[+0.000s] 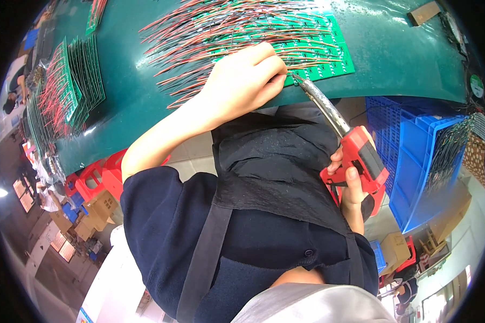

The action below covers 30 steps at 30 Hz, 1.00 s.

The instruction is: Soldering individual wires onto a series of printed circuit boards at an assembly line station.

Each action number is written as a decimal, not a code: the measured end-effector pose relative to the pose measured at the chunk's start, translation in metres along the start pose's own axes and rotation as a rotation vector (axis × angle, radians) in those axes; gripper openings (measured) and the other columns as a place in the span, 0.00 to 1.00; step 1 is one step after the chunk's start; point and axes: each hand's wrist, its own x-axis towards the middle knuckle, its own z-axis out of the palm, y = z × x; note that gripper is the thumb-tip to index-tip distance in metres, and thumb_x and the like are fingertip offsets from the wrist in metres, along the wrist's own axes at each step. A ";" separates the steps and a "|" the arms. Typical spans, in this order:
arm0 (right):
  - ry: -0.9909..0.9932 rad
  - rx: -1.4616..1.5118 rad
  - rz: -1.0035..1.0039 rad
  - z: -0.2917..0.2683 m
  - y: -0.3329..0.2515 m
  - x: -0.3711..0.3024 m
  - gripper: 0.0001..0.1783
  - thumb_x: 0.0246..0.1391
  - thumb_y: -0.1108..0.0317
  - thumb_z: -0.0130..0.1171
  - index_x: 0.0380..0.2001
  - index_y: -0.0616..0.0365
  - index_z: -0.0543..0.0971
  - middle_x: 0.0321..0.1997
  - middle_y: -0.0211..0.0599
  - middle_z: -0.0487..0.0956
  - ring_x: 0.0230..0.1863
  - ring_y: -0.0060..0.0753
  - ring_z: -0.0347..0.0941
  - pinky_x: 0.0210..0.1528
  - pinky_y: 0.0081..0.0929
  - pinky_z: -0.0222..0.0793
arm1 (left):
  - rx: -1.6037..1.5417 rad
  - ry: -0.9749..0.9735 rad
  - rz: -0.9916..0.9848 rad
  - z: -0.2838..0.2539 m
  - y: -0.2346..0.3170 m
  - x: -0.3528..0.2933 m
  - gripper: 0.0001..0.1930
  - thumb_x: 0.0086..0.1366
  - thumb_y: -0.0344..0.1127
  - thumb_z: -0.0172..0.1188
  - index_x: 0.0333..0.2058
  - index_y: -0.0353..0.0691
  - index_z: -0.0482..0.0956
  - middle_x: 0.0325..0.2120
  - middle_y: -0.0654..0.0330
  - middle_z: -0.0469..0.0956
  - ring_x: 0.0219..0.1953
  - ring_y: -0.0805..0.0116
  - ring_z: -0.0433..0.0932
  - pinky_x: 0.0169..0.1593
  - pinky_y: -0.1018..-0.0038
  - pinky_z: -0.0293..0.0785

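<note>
My left hand reaches over the near edge of a green circuit board panel, its fingers pinched on a thin wire. Most of that wire is hidden by the fingers. In my right hand is a red and black soldering gun, gripped by its handle. Its long metal barrel slants up and left, and the tip is at the board's near edge, close to my left fingertips. Whether the tip touches the wire, I cannot tell. Many red and black wires fan out leftward from the panel.
Wired boards stand in a stack on the green table at the left. A small brown block lies far right. Beside the table at right is a blue crate with dark wire bundles. Red stools stand below the table's left part.
</note>
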 end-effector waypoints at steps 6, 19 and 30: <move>0.067 0.017 -0.067 0.006 -0.009 0.001 0.28 0.50 0.53 0.54 0.41 0.74 0.70 0.33 0.49 0.74 0.27 0.36 0.72 0.34 0.30 0.69 | 0.050 -0.005 0.033 -0.003 0.001 0.002 0.05 0.53 0.29 0.63 0.29 0.42 0.76 0.26 0.60 0.72 0.29 0.61 0.76 0.32 0.69 0.74; 0.030 0.061 -0.163 -0.008 0.006 0.005 0.27 0.52 0.52 0.50 0.38 0.71 0.71 0.33 0.49 0.73 0.27 0.32 0.71 0.32 0.26 0.67 | 0.169 0.137 -0.032 -0.056 -0.044 0.039 0.07 0.57 0.37 0.62 0.28 0.39 0.78 0.26 0.57 0.76 0.28 0.60 0.76 0.32 0.70 0.72; 0.034 0.074 -0.139 -0.009 0.005 0.001 0.26 0.52 0.53 0.52 0.37 0.72 0.71 0.33 0.50 0.73 0.27 0.32 0.71 0.33 0.27 0.69 | 0.576 0.310 -0.271 -0.086 -0.159 0.082 0.05 0.55 0.34 0.59 0.26 0.40 0.76 0.28 0.56 0.74 0.35 0.55 0.75 0.39 0.64 0.72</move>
